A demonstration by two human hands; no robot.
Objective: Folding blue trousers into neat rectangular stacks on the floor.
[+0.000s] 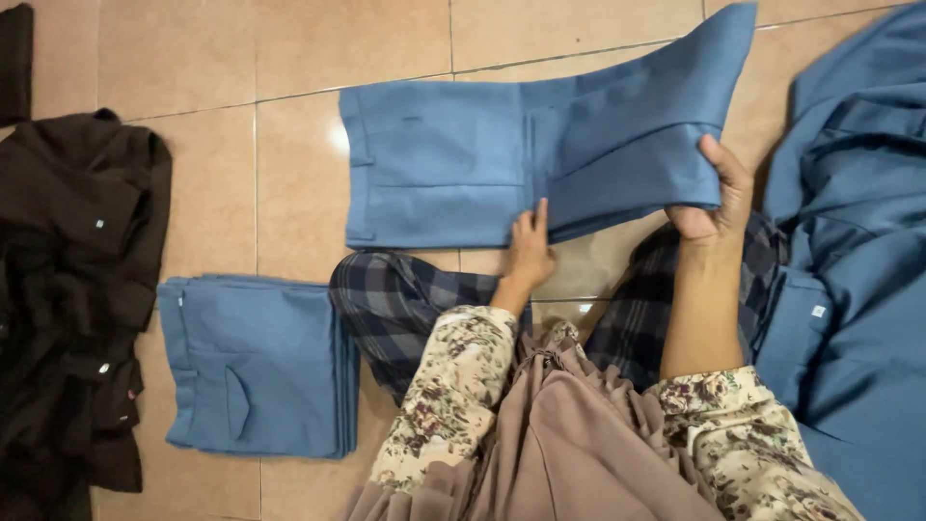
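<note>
- Tiled floor (222, 58): beige, everything lies on it.
- Heap of blue garments (858, 241): far right, unfolded, running top to bottom of view.
- Blue trousers (453, 164): flat on the floor ahead of me, waistband to the left, legs to the right, leg end lifted and doubled back.
- Pile of dark garments (77, 270): far left, loose.
- Stack of folded blue trousers (256, 367): left of my knee, edges aligned.
- My plaid-covered legs (395, 304): crossed, just below the trousers.
- My right hand (719, 198): clamped on the fold of the trouser leg, thumb on top, holding it off the floor.
- My left hand (529, 246): flat, fingers spread, pressing the trousers' lower edge near the middle. Hands well apart.
</note>
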